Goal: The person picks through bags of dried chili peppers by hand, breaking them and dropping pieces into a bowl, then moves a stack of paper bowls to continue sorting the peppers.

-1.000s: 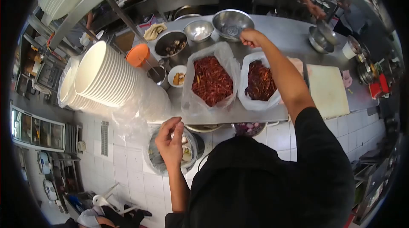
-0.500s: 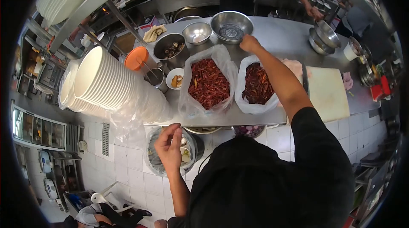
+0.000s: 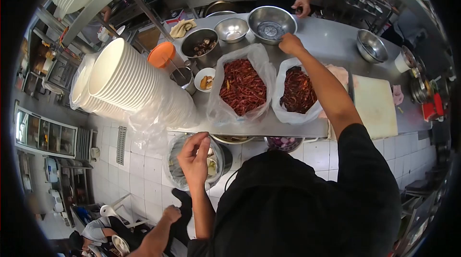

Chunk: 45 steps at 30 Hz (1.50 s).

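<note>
My right hand [image 3: 291, 44] is closed at the near right rim of a wide metal bowl [image 3: 259, 15]; whether it grips the rim or something small is hidden. In the bowl lies something pale and shiny. Under that forearm, a white plastic bag holds dark dried chillies [image 3: 299, 90]. To its left, a larger clear bag is full of red dried chillies [image 3: 242, 87]. My left hand [image 3: 194, 154] hangs in front of the counter, above a lined bin [image 3: 175, 167] with scraps. Its fingers curl towards the thumb; anything between them is too small to make out.
Tall stacks of white tubs [image 3: 125, 77] crowd the counter's left. Near them are a pot of mushrooms [image 3: 194, 48], an orange container [image 3: 162, 55] and a smaller metal bowl [image 3: 231, 30]. A cutting board [image 3: 375, 106] lies right. A co-worker's hand [image 3: 302, 6] is across; another person's arm [image 3: 156, 235] is behind left.
The view has shifted slightly. The co-worker's hand has left the right-hand metal bowls, now nested together, and is near the wide bowl. Another person's arm and leg have appeared at lower left.
</note>
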### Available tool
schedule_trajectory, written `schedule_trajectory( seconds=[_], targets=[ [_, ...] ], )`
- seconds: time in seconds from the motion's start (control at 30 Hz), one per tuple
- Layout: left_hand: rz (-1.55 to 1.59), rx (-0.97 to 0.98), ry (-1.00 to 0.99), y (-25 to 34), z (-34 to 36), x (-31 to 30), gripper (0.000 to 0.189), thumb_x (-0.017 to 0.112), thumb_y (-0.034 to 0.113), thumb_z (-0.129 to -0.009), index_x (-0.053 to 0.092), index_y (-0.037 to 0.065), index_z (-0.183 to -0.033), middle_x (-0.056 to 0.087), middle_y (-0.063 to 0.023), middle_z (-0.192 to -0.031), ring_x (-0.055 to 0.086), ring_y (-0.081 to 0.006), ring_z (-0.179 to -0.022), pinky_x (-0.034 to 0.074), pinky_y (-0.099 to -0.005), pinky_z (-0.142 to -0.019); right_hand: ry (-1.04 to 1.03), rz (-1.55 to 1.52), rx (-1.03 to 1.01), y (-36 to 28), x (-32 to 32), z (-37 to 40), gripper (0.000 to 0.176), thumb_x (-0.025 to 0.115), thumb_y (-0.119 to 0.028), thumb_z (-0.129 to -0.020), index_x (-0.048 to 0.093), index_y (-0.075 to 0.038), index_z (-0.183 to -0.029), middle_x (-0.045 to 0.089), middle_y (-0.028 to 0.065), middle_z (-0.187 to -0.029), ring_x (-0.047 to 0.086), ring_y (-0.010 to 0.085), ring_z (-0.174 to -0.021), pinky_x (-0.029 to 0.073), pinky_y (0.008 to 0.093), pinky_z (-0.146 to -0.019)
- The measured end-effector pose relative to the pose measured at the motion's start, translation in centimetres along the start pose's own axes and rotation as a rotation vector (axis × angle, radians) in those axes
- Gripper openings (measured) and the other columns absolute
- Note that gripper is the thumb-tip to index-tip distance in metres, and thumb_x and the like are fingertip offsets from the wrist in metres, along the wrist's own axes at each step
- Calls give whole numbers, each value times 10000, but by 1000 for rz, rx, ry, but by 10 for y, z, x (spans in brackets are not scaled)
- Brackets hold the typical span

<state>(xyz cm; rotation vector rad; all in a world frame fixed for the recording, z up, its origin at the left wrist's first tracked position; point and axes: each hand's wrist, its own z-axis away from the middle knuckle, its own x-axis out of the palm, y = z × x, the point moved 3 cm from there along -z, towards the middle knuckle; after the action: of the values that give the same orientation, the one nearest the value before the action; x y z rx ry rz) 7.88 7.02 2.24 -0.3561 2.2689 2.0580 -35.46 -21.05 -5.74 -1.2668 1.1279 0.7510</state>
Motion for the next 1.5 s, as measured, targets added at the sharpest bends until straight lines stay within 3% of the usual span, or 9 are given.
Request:
schedule_trajectory(
  seconds=[0.23, 0.33, 0.43, 0.47, 0.57, 0.67, 0.97, 1.27, 1.5],
  targets=[
    [25, -24, -57, 0, -5, 7, 148, 688, 22, -906, 718, -11, -1048, 673, -35, -978, 590, -77, -803, 473, -217, -733, -100, -32, -39, 19, -37, 85, 214, 613, -130, -737, 776, -58, -855, 727, 158, -819, 704, 359, -808, 560, 419, -816],
    [3, 7, -97, -5, -11, 14, 154, 691, 31, -907, 718, -11, -1053, 680, -41, -986, 592, -85, -808, 472, -223, -747, -143, 70, 27, 45, -13, 119, 235, 618, -78, -708, 779, -63, -878, 729, 168, -882, 696, 359, -860, 552, 414, -844],
    [11, 37, -143, -5, -16, 25, 158, 697, 38, -901, 718, -12, -1049, 689, -49, -984, 593, -92, -815, 471, -230, -759, -31, 51, -85, 53, -9, 146, 248, 615, -59, -709, 776, -54, -898, 720, 184, -976, 681, 357, -957, 532, 420, -901],
    [18, 46, -159, -4, -17, 29, 158, 701, 39, -898, 719, -12, -1046, 692, -52, -980, 594, -93, -817, 470, -232, -763, -35, 126, -102, 54, -9, 146, 205, 657, -75, -723, 735, -1, -897, 708, 194, -952, 661, 358, -992, 531, 426, -905],
    [54, 53, -195, -1, -18, 39, 155, 709, 41, -891, 720, -11, -1037, 698, -58, -968, 594, -96, -820, 471, -237, -766, 147, 108, -171, 65, 3, 142, 231, 658, -79, -727, 744, -27, -934, 713, 191, -974, 663, 358, -1001, 529, 437, -912],
    [64, 58, -207, 0, -15, 42, 155, 714, 42, -887, 721, -11, -1032, 701, -61, -963, 595, -100, -817, 474, -242, -769, -29, 165, -64, 70, 14, 130, 263, 651, -70, -728, 747, -37, -971, 712, 194, -1008, 663, 360, -1020, 524, 443, -925],
    [24, 8, -152, -5, -5, 32, 159, 712, 31, -884, 718, -16, -1036, 704, -71, -976, 610, -109, -835, 486, -247, -787, -79, 136, -37, 69, 31, 108, 301, 632, -160, -776, 761, -95, -1040, 708, 187, -1061, 659, 370, -1020, 500, 445, -972],
    [70, 43, -194, -5, -10, 45, 157, 713, 29, -883, 721, -12, -1034, 701, -69, -994, 591, -103, -809, 476, -236, -767, -163, 23, -58, 59, -10, 137, 222, 612, -132, -749, 784, -101, -885, 716, 190, -962, 675, 359, -974, 521, 433, -916],
    [45, 65, -304, 5, -16, 67, 154, 711, 26, -881, 720, -15, -1030, 701, -72, -984, 595, -110, -817, 474, -238, -776, 15, -36, -113, 57, -6, 134, 255, 618, -79, -749, 772, -76, -951, 711, 198, -991, 672, 358, -991, 520, 436, -918]
  ],
)
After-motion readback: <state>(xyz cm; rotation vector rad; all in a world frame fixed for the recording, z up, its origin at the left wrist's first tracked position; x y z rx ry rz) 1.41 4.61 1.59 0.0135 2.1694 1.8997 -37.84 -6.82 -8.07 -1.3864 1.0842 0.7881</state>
